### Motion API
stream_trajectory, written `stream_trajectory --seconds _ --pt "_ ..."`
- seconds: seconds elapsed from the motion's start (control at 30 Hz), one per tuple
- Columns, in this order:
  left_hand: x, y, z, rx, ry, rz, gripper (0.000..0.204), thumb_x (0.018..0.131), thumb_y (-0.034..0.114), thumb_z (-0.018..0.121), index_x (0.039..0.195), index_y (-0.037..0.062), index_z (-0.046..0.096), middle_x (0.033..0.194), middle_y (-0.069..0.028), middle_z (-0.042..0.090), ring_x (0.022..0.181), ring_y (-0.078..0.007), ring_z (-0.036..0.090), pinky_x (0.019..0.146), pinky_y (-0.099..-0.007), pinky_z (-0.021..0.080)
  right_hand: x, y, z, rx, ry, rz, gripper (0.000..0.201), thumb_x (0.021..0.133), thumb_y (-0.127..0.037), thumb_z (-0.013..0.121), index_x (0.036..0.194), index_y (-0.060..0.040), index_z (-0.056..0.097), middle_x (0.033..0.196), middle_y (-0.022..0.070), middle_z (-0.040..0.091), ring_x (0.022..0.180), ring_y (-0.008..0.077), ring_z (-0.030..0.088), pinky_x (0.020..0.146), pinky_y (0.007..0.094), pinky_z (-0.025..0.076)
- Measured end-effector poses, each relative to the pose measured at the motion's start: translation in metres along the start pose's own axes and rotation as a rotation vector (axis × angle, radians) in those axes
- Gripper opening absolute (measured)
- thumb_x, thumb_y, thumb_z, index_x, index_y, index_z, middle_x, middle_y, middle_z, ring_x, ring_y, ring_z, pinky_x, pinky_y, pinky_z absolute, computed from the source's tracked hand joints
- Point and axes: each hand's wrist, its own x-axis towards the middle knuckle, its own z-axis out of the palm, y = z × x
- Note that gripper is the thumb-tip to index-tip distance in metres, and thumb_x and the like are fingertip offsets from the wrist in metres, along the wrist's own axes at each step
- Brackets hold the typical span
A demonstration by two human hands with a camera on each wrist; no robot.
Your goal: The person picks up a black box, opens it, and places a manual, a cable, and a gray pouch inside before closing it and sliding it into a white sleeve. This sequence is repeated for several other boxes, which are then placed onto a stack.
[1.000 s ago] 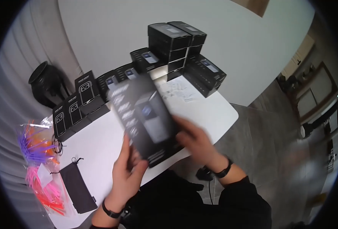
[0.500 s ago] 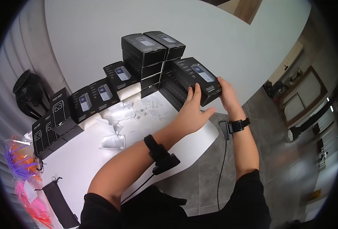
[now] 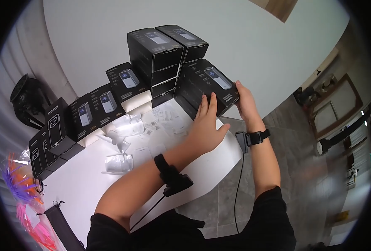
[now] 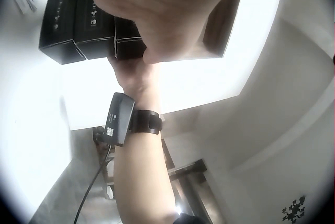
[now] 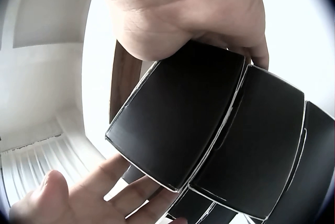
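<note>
A black printed box [image 3: 208, 85] with a silver device pictured on top lies over similar boxes, beside the taller stack [image 3: 154, 50]. My right hand [image 3: 247, 104] holds its right end, the thumb along the top edge and other fingers out of sight behind. In the right wrist view its palm [image 5: 183, 9] leans over the dark box end [image 5: 172, 114], with fingers bent round the far side. My left hand [image 3: 206, 129] lays straight fingers against the box's near side, thumb spread away. From below, the right wrist view shows those left fingers [image 5: 131, 192].
A row of black boxes [image 3: 91, 111] runs along the back left. Crumpled clear wrappers and paper slips [image 3: 124, 125] lie on the white table [image 3: 85, 175]. At the left are a dark drawstring pouch [image 3: 62, 224] and bags of coloured strips [image 3: 20, 180].
The box, first held in both hands before my body, has moved to the back right onto the other boxes. Since half a second ago it has shifted slightly toward the tall stack.
</note>
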Motion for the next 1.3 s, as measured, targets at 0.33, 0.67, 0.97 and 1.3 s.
stream_trajectory --seconds 0.33,0.67,0.97,1.3 --pt "0.002 -0.011 0.01 -0.067 0.055 0.037 0.094 0.087 0.016 0.07 0.157 -0.006 0.011 0.16 -0.0388 0.007 0.15 -0.0488 0.019 0.119 -0.0438 0.027 0.002 -0.006 0.01 0.03 0.054 0.027 0.048 0.106 -0.047 0.044 0.102 -0.0039 0.066 0.091 0.0034 0.063 0.083 0.0133 0.058 0.078 0.0315 0.05" --pt "0.003 -0.028 0.005 -0.11 0.037 0.104 0.09 0.079 -0.005 0.052 0.158 -0.0037 0.012 0.165 -0.0306 0.006 0.151 -0.0396 0.025 0.084 -0.0267 0.05 0.004 0.012 0.006 0.268 0.029 0.011 0.05 0.106 -0.048 0.044 0.114 -0.002 0.062 0.107 0.0087 0.065 0.103 0.0189 0.058 0.098 0.0368 0.044" --pt "-0.003 -0.026 0.001 -0.111 0.069 0.053 0.085 0.08 -0.002 0.056 0.156 -0.0068 0.019 0.163 -0.0311 0.014 0.151 -0.0388 0.024 0.095 -0.0287 0.048 0.003 0.03 0.003 0.273 0.242 -0.132 0.044 0.106 -0.044 0.045 0.12 -0.0057 0.06 0.118 0.0078 0.063 0.112 0.0184 0.054 0.102 0.0375 0.039" --pt "-0.103 0.038 -0.092 -0.287 0.289 -0.079 0.063 0.091 0.001 0.06 0.151 0.0021 0.038 0.15 -0.0164 0.047 0.14 -0.0263 0.046 0.109 -0.0394 0.044 -0.143 -0.053 0.076 0.373 0.043 -0.686 0.033 0.106 -0.019 0.041 0.128 0.0044 0.051 0.136 0.0226 0.056 0.13 0.0301 0.053 0.114 0.044 0.038"
